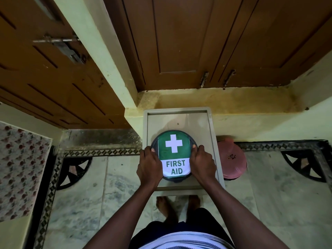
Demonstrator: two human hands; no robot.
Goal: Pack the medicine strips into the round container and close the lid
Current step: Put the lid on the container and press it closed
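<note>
A round dark container (pixel 173 178) stands on a small beige table (pixel 179 117). Its lid (pixel 173 150) lies on top and carries a green label with a white cross and the words FIRST AID. My left hand (pixel 149 164) grips the left side of the lid and container, thumb on the rim. My right hand (pixel 203 164) grips the right side the same way. No medicine strips are visible; the inside of the container is hidden under the lid.
A pink round container (pixel 231 159) stands on the floor right of the table. Brown cupboard doors (pixel 179 42) and a yellow ledge (pixel 224 101) rise behind the table. A flowered cloth (pixel 19 168) lies at the left. My bare feet (pixel 177 205) are under the table's near edge.
</note>
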